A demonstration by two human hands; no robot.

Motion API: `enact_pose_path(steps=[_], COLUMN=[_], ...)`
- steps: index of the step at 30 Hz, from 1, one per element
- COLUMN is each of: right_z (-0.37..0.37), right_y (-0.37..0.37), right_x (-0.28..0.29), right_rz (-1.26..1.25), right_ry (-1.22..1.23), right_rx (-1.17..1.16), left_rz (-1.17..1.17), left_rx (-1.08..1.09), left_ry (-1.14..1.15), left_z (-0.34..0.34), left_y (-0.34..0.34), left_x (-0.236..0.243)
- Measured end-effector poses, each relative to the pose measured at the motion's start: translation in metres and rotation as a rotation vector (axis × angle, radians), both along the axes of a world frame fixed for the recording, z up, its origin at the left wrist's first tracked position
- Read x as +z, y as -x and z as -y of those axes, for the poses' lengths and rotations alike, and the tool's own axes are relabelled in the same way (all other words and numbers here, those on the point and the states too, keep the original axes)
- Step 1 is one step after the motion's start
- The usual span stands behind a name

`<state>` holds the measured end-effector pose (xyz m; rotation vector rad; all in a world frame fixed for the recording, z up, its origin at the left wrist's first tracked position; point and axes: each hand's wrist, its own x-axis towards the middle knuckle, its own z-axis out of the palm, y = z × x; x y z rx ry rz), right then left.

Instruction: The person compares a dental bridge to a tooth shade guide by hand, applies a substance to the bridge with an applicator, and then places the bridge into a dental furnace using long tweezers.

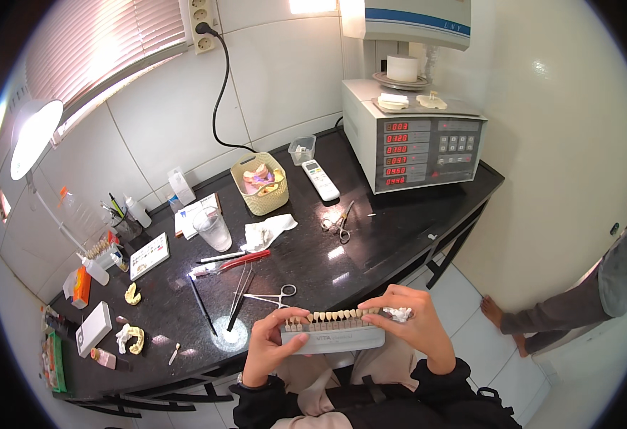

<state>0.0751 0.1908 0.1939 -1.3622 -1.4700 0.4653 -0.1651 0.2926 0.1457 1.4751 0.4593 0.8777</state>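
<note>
My left hand grips the left end of a grey tooth shade guide, thumb across its front and fingers on top. A row of tan tooth-shaped tabs runs along its top edge. My right hand is closed at the guide's right end, with a white dental piece held among its fingers; the thumb reaches the tabs, and whether it pinches one I cannot tell. On the black worktop beyond my hands lie locking forceps, tweezers and a red-handled tool.
The black worktop holds a furnace with red displays, a remote, basket, cup, dental casts, lamp and several small bottles. At the right, another person's legs and bare feet are by a door.
</note>
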Motion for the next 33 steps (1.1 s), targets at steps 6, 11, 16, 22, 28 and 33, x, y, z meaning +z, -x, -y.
enact_pose_path(steps=[6, 11, 16, 22, 28, 33], right_z=[0.016, 0.028, 0.043, 0.064, 0.073, 0.08], right_y=[-0.006, -0.006, -0.014, -0.001, 0.0, 0.003], right_x=[0.002, -0.002, -0.036, -0.037, -0.043, -0.051], right_rz=[0.018, -0.233, -0.325, -0.63, -0.573, -0.553], right_ry=[-0.049, -0.001, 0.23, 0.235, 0.165, 0.183], right_rx=[-0.111, -0.198, -0.089, -0.038, -0.111, -0.111], left_rz=[0.011, 0.002, 0.042, -0.033, -0.214, -0.258], left_rx=[-0.053, -0.089, -0.059, -0.053, 0.214, 0.189], left_ry=[0.024, 0.046, 0.055, -0.151, -0.578, -0.776], left_z=[0.001, 0.007, 0.014, 0.013, 0.03, 0.04], left_y=[-0.013, -0.023, -0.037, -0.048, -0.073, -0.087], left_x=[-0.002, 0.003, 0.003, 0.0, 0.03, 0.033])
